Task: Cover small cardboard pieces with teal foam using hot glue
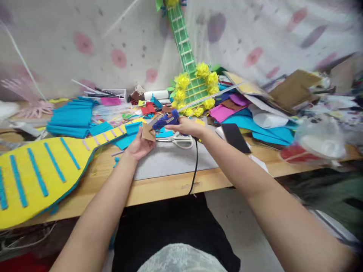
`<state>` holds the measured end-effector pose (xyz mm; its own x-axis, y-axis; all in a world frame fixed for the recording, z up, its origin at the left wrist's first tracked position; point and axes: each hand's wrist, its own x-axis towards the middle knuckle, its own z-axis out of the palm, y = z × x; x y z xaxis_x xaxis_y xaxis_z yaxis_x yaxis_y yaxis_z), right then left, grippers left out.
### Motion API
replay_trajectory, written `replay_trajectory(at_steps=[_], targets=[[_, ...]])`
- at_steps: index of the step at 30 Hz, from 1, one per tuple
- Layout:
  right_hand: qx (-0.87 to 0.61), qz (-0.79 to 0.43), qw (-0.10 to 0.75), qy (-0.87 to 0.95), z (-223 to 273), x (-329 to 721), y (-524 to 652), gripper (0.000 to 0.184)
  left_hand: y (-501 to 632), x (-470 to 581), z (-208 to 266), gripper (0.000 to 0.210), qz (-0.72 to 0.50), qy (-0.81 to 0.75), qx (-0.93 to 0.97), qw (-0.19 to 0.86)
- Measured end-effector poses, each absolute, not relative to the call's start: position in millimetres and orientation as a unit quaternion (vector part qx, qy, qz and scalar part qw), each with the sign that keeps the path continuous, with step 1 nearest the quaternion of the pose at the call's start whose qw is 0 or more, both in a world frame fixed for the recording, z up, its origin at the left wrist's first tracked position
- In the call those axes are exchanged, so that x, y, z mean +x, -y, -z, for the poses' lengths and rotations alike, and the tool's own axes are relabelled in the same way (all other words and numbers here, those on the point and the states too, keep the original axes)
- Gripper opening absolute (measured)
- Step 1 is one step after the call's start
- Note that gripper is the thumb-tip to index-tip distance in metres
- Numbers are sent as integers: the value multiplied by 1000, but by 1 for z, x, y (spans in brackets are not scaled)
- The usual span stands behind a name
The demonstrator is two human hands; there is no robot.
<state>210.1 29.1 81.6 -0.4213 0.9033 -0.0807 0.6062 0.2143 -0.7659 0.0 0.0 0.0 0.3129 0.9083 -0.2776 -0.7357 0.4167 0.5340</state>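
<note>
My left hand [141, 145] grips a small piece of brown cardboard [148, 133] above the grey board [170, 163]. In my right hand [187, 127] is a blue hot glue gun [166, 120], its tip at the cardboard; whether they touch I cannot tell. A black cord [196, 166] hangs down over the table edge below the gun. Just under both hands lie white-handled scissors [183, 141]. To the left, a yellow guitar-shaped cutout [51, 166] with blue and pink strips reaches its narrow end close to my left hand.
A green guitar-shaped piece with yellow flowers [187, 56] leans on the back wall. Blue paper [70, 117] is piled at the back left. On the right are a black phone [235, 138], coloured sheets [227, 111] and a clear plastic container [314, 141]. The wooden table's front edge [170, 194] runs near me.
</note>
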Motion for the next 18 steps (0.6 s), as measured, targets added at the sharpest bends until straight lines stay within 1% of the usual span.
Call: replay_trajectory(at_steps=[4,8,13,18], targets=[[-524,-375,208,736,-76,212,-33,30,2,0,-3,48,-499,-283,162,803],[-527,-374,222,730,-71,216,-37,35,3,2,-5,50,-487,-310,170,799],[-533,-366,232,726,-72,218,-38,31,4,2,-5,51,-481,-303,181,802],[-529,-372,223,729,-83,218,-32,31,4,2,-5,52,-477,-297,175,808]])
